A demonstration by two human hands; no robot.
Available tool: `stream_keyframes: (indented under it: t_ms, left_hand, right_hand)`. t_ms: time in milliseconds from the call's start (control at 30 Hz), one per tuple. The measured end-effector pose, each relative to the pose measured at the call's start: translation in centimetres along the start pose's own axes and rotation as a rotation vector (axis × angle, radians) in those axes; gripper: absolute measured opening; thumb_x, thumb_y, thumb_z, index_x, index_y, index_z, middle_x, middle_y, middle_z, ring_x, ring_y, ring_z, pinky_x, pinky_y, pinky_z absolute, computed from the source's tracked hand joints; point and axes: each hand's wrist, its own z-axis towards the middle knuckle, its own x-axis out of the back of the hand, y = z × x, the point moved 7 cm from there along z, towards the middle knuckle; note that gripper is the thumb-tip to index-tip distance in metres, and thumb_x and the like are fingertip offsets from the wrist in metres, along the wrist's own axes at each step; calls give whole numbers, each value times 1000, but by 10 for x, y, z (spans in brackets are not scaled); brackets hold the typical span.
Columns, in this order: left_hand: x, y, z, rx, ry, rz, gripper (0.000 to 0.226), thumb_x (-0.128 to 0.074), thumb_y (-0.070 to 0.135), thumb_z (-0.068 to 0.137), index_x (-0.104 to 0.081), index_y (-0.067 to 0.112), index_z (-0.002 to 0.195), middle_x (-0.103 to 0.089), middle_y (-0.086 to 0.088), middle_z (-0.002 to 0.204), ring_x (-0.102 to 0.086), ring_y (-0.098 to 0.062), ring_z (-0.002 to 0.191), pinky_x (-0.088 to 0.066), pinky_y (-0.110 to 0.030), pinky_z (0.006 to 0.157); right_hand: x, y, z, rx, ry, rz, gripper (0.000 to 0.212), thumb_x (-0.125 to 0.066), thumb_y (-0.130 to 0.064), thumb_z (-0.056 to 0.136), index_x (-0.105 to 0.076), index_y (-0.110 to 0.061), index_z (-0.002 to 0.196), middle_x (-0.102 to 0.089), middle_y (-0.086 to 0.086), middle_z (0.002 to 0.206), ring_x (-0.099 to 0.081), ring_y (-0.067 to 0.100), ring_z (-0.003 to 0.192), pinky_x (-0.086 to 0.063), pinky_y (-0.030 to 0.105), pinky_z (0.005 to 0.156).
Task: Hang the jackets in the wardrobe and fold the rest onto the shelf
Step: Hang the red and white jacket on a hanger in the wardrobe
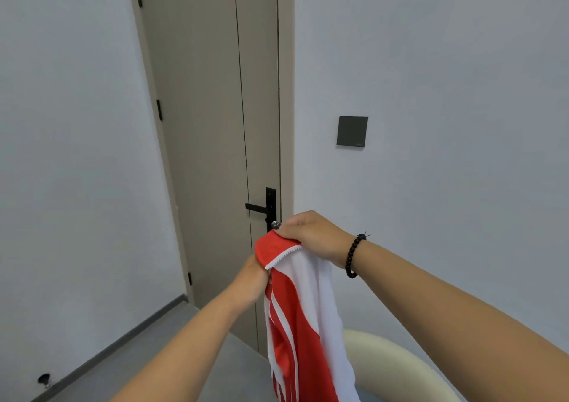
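You held the red and white jacket [295,309] up in front of the closed door [209,124], its long axis hanging straight down from the collar. Your right hand [311,235] pinched the top of the collar; your left hand [249,281], lower and just left of it, gripped the cloth under the collar edge, fingers hidden. Both hands were at the top end. No wardrobe or hanger in view.

Smooth, slightly shiny red-and-white cloth jacket [295,318] hangs before a matt wood-look door [203,130] with matt black handle [261,208].
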Motion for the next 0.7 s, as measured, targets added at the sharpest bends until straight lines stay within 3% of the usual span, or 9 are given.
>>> stream_keyframes:
  t_ms: [67, 133, 233, 333, 467, 600, 700]
  left_hand:
    - [14, 12, -21, -60, 24, -76, 26, -46, 46, 96, -60, 33, 116, -69, 16, 105, -65, 3, 98, -51, -12, 77]
    - [36, 19, -43, -86, 110, -149, 34, -52, 53, 92, -63, 31, 115, -72, 11, 106, -66, -2, 101, -53, -18, 82]
    - [83, 22, -80, -68, 271, -266, 25, -51, 42, 94, -74, 32, 91, -75, 2, 91, -71, -14, 86, -57, -30, 74]
    - [137, 25, -128, -67, 367, -316, 26, -52, 46, 84, -76, 36, 79, -76, 2, 82, -71, -12, 73, -56, -24, 60]
    - [201, 17, -196, -25, 375, -318, 35, -47, 50, 82, -77, 34, 92, -76, -1, 99, -72, -17, 93, -56, -23, 69]
    - [254, 1, -269, 20, 411, -216, 44, -47, 43, 87, -73, 9, 98, -73, -15, 102, -70, -27, 98, -58, -31, 77]
    - [286, -3, -322, 50, 440, -190, 40, -50, 46, 94, -75, 16, 103, -73, -12, 109, -70, -28, 102, -57, -29, 80]
  right_hand:
    - [-24, -24, -2, 45, -16, 3, 36, -53, -16, 93, -45, -11, 58, -42, -3, 59, -39, 11, 59, -33, 27, 64]
    - [-47, -51, -4, 91, -7, 21, 45, -54, -14, 93, -47, -19, 49, -44, -10, 53, -41, 6, 53, -35, 22, 59]
    - [-90, -95, -9, 175, -27, 40, 51, -54, -14, 94, -53, -24, 44, -47, -16, 49, -44, 0, 49, -37, 13, 53]
    - [-147, -136, -16, 257, -81, 29, 52, -54, -12, 93, -46, -23, 43, -41, -15, 47, -37, 1, 46, -33, 12, 48]
    - [-217, -174, -23, 319, -143, 72, 39, -54, -11, 94, -46, -4, 57, -38, -4, 54, -34, 5, 50, -31, 17, 51]
    - [-274, -197, -31, 352, -199, 151, 41, -54, -13, 94, -48, -15, 54, -43, -10, 51, -40, 3, 49, -35, 15, 54]
    - [-315, -215, -35, 377, -273, 171, 49, -55, -14, 95, -53, -22, 47, -48, -12, 50, -45, 2, 50, -38, 15, 56]
